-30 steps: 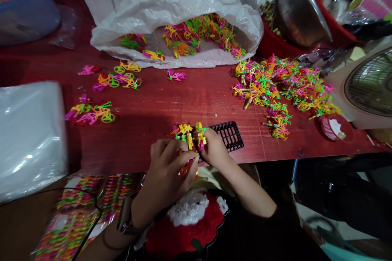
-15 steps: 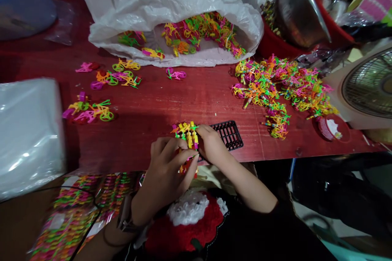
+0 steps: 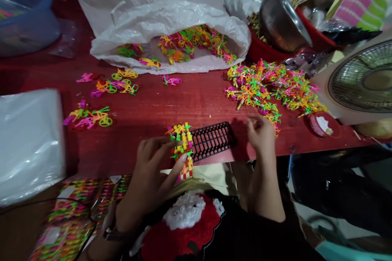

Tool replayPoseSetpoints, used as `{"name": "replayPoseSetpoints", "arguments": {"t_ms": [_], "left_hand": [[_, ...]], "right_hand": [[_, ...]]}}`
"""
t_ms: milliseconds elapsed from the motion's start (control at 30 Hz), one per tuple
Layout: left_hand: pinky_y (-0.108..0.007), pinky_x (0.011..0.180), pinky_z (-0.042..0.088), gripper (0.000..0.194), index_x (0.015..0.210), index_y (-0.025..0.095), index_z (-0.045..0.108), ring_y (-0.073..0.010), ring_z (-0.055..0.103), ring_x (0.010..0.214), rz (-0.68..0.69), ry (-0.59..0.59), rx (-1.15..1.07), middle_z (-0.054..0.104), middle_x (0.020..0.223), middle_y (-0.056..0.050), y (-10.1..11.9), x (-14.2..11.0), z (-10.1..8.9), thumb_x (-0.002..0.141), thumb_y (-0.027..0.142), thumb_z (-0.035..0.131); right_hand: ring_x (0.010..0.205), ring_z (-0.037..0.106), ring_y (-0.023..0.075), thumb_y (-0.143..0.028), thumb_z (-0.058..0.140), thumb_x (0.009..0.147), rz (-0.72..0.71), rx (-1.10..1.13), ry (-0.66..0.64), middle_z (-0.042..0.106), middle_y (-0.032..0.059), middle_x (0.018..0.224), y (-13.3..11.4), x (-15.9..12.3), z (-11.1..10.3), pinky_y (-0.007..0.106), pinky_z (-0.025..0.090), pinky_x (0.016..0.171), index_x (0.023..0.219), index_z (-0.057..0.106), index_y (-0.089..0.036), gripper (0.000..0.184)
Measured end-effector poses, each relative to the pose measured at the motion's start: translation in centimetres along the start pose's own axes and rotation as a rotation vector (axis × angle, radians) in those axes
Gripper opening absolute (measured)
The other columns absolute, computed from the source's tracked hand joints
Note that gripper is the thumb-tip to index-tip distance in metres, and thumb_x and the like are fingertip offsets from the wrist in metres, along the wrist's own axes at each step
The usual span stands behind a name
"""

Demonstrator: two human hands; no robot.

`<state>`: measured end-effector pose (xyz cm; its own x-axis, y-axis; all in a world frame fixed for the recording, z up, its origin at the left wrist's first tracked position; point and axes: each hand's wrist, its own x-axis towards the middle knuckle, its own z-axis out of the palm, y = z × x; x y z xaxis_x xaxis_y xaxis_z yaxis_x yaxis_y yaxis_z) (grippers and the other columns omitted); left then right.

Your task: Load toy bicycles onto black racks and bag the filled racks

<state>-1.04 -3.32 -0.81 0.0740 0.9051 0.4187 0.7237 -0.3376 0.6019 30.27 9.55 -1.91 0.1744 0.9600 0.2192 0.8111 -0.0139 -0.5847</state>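
Note:
My left hand (image 3: 153, 167) is open, its thumb and fingers apart around a cluster of small plastic toy bicycles (image 3: 185, 142) in yellow, green, orange and purple. The toys stand packed at the left end of a black slotted rack (image 3: 212, 140) near the table's front edge. Whether my fingertips press on them is hard to tell. To the right of the rack, my right hand (image 3: 261, 134) is raised with fingers loosely bent, and nothing shows in it. It is close to the front of a heaped pile of similar bright toy bicycles (image 3: 269, 85).
A white plastic bag (image 3: 171, 12) at the back holds more toys. Loose toy pieces (image 3: 88, 117) lie left. A fan (image 3: 367, 81), a small red basket (image 3: 320, 125) and a metal bowl (image 3: 284, 20) stand right. A plastic-wrapped stack (image 3: 30, 142) sits at the left edge.
My right hand has left the toys in the rack and moved right toward the pile, uncovering the rack's slots. My left hand has shifted slightly left, its fingers wider apart.

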Motion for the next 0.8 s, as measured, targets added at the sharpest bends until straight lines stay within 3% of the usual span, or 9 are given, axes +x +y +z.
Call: {"name": "replayPoseSetpoints", "arguments": {"t_ms": [67,167,267,367,467,567,700,800], "left_hand": [[-0.049,0.095,0.048,0.03,0.125,0.025,0.06,-0.0296,0.055,0.113,-0.044,0.008,-0.003,0.056,0.119,-0.009,-0.2,-0.5,0.2,0.096,0.031,0.066],[-0.047,0.092,0.052,0.026,0.122,0.026,0.063,-0.0282,0.055,0.112,-0.088,0.014,-0.053,0.05,0.123,-0.009,-0.3,-1.2,1.1,0.097,0.032,0.065],[-0.049,0.095,0.052,0.021,0.116,0.026,0.067,-0.027,0.056,0.109,-0.084,0.043,-0.07,0.048,0.123,-0.009,-0.4,-1.4,2.1,0.096,0.031,0.065],[-0.052,0.096,0.051,0.018,0.112,0.025,0.069,-0.0286,0.056,0.11,-0.045,0.06,-0.039,0.05,0.121,-0.01,-0.7,-0.9,2.7,0.096,0.03,0.065],[-0.051,0.094,0.052,0.016,0.11,0.024,0.07,-0.0297,0.056,0.111,-0.02,0.078,-0.003,0.051,0.121,-0.011,-0.9,-0.1,3.0,0.096,0.03,0.065],[-0.051,0.095,0.05,0.014,0.107,0.024,0.07,-0.0301,0.056,0.11,0.016,0.096,0.036,0.054,0.12,-0.012,-0.8,0.7,3.2,0.095,0.03,0.066],[-0.058,0.102,0.042,0.014,0.107,0.025,0.07,-0.0321,0.058,0.113,0.066,0.111,0.131,0.058,0.123,-0.012,-0.3,1.1,3.1,0.095,0.029,0.068],[-0.058,0.104,0.041,0.018,0.112,0.027,0.071,-0.0331,0.057,0.117,0.062,0.081,0.152,0.06,0.125,-0.011,0.0,1.0,2.8,0.095,0.029,0.068]], "right_hand": [[0.079,0.063,0.0269,-0.04,0.061,0.096,0.192,-0.232,0.076,0.069,0.0127,0.087,3.2,1.0,-2.0,0.037,0.047,0.074,0.113,0.071,-0.015,0.032],[0.085,0.062,0.0279,-0.039,0.061,0.096,0.163,-0.347,0.058,0.067,0.0165,0.1,5.6,0.1,-2.5,0.037,0.046,0.076,0.119,0.068,-0.015,0.034],[0.085,0.062,0.0253,-0.037,0.054,0.1,-0.027,-0.264,-0.003,0.064,0.0152,0.106,5.6,-2.5,-1.3,0.036,0.048,0.079,0.112,0.068,-0.017,0.027],[0.086,0.061,0.025,-0.036,0.054,0.099,-0.108,-0.219,-0.022,0.064,0.0125,0.1,5.2,-4.7,-0.9,0.036,0.048,0.08,0.098,0.068,-0.019,0.022],[0.081,0.062,0.0253,-0.03,0.059,0.094,-0.024,-0.192,0.016,0.069,0.0101,0.089,5.6,-5.3,-1.5,0.035,0.046,0.075,0.094,0.066,-0.019,0.013],[0.075,0.063,0.0251,-0.034,0.067,0.089,0.088,-0.161,0.075,0.073,0.0109,0.086,6.5,-4.8,-2.0,0.034,0.046,0.071,0.095,0.068,-0.017,0.018],[0.077,0.063,0.026,-0.039,0.064,0.09,0.061,-0.169,0.085,0.073,0.0135,0.085,7.0,-3.8,-1.9,0.038,0.048,0.075,0.087,0.072,-0.017,0.024],[0.077,0.066,0.024,-0.043,0.061,0.092,0.051,0.099,0.078,0.073,0.0131,0.089,5.9,-4.0,-1.1,0.037,0.052,0.075,0.097,0.07,-0.016,0.029]]}}
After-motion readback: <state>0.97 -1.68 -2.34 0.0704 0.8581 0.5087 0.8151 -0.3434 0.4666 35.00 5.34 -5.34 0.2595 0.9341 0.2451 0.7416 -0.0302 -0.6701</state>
